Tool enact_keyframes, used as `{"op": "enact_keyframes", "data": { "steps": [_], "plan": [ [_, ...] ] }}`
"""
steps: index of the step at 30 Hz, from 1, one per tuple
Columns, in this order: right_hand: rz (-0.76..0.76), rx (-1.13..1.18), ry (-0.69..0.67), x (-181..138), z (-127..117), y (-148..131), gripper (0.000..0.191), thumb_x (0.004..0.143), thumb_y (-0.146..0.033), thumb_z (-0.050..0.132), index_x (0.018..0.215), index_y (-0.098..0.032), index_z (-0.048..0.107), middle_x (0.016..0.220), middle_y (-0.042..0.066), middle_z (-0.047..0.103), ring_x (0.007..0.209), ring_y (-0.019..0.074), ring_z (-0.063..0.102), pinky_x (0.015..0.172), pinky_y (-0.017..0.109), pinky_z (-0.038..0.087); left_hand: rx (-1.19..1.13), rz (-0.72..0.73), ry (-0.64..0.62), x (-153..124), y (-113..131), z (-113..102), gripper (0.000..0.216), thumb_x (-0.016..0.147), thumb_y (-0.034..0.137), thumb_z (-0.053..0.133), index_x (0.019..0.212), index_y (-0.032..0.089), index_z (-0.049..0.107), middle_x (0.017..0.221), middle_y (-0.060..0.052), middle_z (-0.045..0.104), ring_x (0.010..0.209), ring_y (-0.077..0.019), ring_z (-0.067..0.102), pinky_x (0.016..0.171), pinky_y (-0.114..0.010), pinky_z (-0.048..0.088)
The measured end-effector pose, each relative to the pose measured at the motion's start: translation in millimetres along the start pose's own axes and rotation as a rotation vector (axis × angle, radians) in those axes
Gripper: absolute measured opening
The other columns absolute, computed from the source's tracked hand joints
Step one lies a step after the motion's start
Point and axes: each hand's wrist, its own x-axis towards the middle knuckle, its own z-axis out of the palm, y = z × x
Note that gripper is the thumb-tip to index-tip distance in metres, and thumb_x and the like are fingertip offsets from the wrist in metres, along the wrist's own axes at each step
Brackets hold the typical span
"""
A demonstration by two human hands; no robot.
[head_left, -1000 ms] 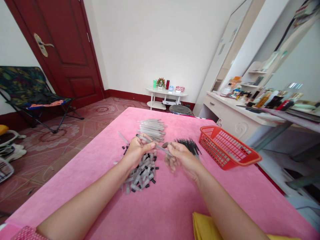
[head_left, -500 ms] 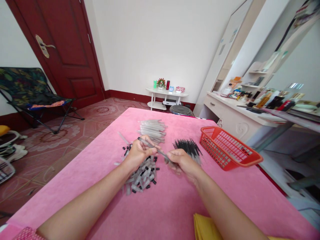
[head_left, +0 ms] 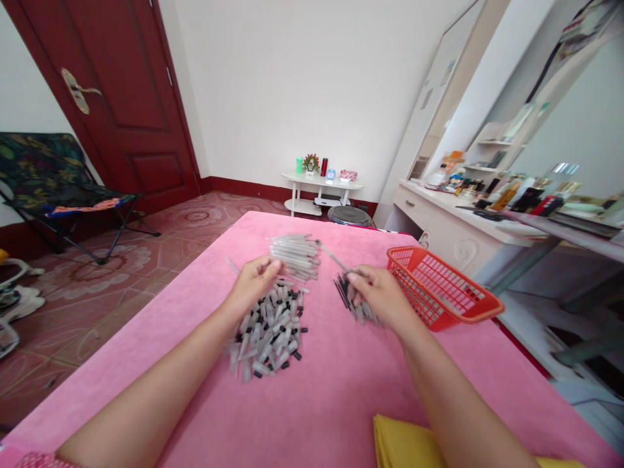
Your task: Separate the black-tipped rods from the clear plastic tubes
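My right hand [head_left: 373,289] is closed around a slim pen [head_left: 334,255] with a clear grey barrel and a dark end, which points up and to the left. Beneath that hand lies a bundle of thin black pen refills [head_left: 342,290], partly covered by the fingers. My left hand [head_left: 256,279] has its thumb and fingers pressed together; whether anything is between them cannot be made out. It hovers beside a stack of clear pen barrels [head_left: 295,255]. Just below it spreads a heap of clear and black pen caps [head_left: 270,335].
An orange-red plastic basket [head_left: 443,289] stands at the right of the pink-covered table [head_left: 322,403]. Folded yellow cloth [head_left: 404,442] lies at the near edge. Beyond are a dressing table [head_left: 439,214] with bottles, a small white stand [head_left: 322,179] and a folding chair [head_left: 73,188].
My hands have moved apart. The pen both were holding has gone right with my right hand, over the refills. My left hand has let go of it and shifted slightly left.
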Motion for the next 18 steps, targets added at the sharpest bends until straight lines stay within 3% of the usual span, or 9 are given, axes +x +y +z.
{"op": "enact_keyframes", "data": {
  "steps": [2, 5, 8, 11, 14, 18],
  "plan": [
    [0.005, -0.231, 0.272, 3, -33, 7, 0.029, 0.08, -0.037, 0.044, 0.079, -0.015, 0.061, 0.063, 0.005, 0.063, 0.051, 0.0139, 0.056, 0.051, 0.025, 0.041, 0.289, 0.028, 0.131, 10, -20, -28, 0.03, 0.081, 0.035, 0.046, 0.094, 0.014, 0.065, 0.094, -0.009, 0.069, 0.092, -0.0222, 0.062, 0.083, -0.035, 0.047],
    [0.189, -0.683, 0.572, 1, -81, 21, 0.036, 0.079, -0.043, 0.044, 0.087, -0.016, 0.068, 0.073, 0.011, 0.066, 0.069, 0.0231, 0.061, 0.059, 0.032, 0.041, 0.693, 0.034, 0.156, 17, -51, -64, 0.036, 0.077, 0.019, 0.041, 0.104, 0.017, 0.066, 0.108, -0.008, 0.066, 0.104, -0.0223, 0.058, 0.092, -0.035, 0.042],
    [0.453, -0.912, 0.537, -3, -111, 36, 0.04, 0.076, -0.046, 0.045, 0.091, -0.02, 0.07, 0.082, 0.015, 0.067, 0.078, 0.0327, 0.061, 0.058, 0.038, 0.04, 0.866, 0.076, 0.079, 16, -71, -81, 0.051, 0.066, 0.007, 0.038, 0.108, 0.016, 0.065, 0.112, -0.008, 0.065, 0.107, -0.0227, 0.057, 0.094, -0.035, 0.041],
    [0.565, -0.963, 0.463, -6, -121, 47, 0.039, 0.075, -0.047, 0.046, 0.09, -0.022, 0.072, 0.084, 0.016, 0.067, 0.079, 0.0357, 0.062, 0.058, 0.04, 0.04, 0.929, 0.133, -0.045, 15, -79, -85, 0.051, 0.064, 0.006, 0.039, 0.105, 0.016, 0.067, 0.112, -0.008, 0.065, 0.107, -0.0229, 0.056, 0.095, -0.035, 0.04],
    [0.472, -0.968, 0.525, -4, -113, 49, 0.04, 0.074, -0.045, 0.049, 0.097, -0.02, 0.07, 0.088, 0.016, 0.067, 0.081, 0.0342, 0.061, 0.061, 0.04, 0.042, 0.964, 0.139, -0.063, 16, -81, -85, 0.042, 0.069, 0.01, 0.041, 0.1, 0.017, 0.069, 0.11, -0.009, 0.065, 0.105, -0.0227, 0.057, 0.094, -0.035, 0.04],
    [0.063, -0.879, 0.595, 5, -82, 42, 0.033, 0.078, -0.035, 0.048, 0.097, -0.017, 0.068, 0.098, 0.012, 0.066, 0.09, 0.0266, 0.059, 0.073, 0.036, 0.043, 0.997, 0.124, -0.03, 14, -76, -87, 0.031, 0.071, 0.016, 0.046, 0.091, 0.019, 0.07, 0.099, -0.008, 0.069, 0.095, -0.0223, 0.06, 0.088, -0.032, 0.043]
  ]
}}
